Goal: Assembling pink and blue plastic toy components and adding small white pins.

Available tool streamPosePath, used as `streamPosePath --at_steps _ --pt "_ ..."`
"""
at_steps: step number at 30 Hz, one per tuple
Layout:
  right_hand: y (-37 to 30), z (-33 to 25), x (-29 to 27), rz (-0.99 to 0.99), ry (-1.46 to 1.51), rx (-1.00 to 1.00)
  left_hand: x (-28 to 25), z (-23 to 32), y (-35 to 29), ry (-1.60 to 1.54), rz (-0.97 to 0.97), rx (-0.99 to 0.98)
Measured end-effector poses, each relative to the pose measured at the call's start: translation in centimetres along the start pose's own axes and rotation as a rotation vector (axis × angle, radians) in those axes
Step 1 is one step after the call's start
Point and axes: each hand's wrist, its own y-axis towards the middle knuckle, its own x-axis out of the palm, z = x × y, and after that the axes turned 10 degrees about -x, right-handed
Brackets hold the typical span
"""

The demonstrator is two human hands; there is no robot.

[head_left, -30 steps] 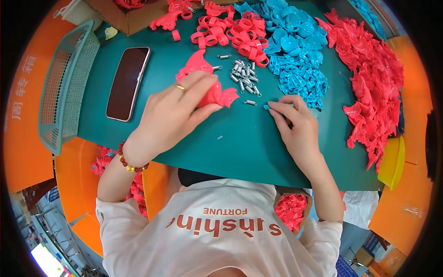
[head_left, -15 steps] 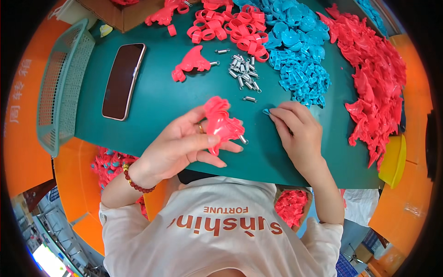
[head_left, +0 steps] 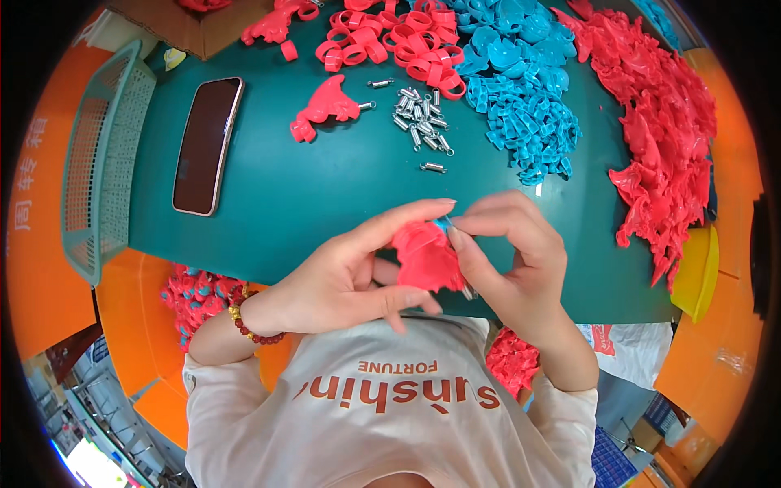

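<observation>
Close in front of my chest, my left hand point(head_left: 350, 276) grips a red plastic figure part point(head_left: 427, 259), thumb and fingers at its sides. My right hand point(head_left: 512, 260) pinches a small blue plastic piece point(head_left: 444, 222) against the upper edge of that part. The piece is mostly covered by fingertips. At the part's lower right a bit of a metal spring point(head_left: 469, 292) shows beside my right fingers. Beyond my hands lie a pile of metal springs point(head_left: 421, 118), a lone spring point(head_left: 434, 167) and another red figure part point(head_left: 327, 108) with a spring attached.
Red rings point(head_left: 423, 49), blue caps and small blue pieces point(head_left: 533, 130) cover the far side of the green table point(head_left: 268, 211). A long red heap point(head_left: 663, 138) lies at right, above a yellow container point(head_left: 697, 272). At left are a phone point(head_left: 207, 146) and a green basket point(head_left: 102, 163).
My right hand has brought the small blue piece left to the red part. My left hand has turned the part and moved it slightly right and nearer my body.
</observation>
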Motion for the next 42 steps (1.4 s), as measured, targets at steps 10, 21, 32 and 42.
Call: streamPosePath --at_steps 10,21,32,42 --pt "1.1 0.4 -2.5 0.204 -0.205 -0.092 -0.5 0.2 -0.2 -0.327 -0.108 0.051" --pt "-1.2 -0.5 0.8 0.118 0.05 -0.003 0.9 -1.1 0.4 0.207 0.181 0.431" --pt "-0.7 1.0 1.6 0.165 -0.284 -0.252 1.3 -2.0 1.1 -0.098 0.281 0.391" --pt "-0.5 0.8 1.7 0.032 -0.399 -0.241 1.2 -2.5 0.9 -0.031 0.336 0.357"
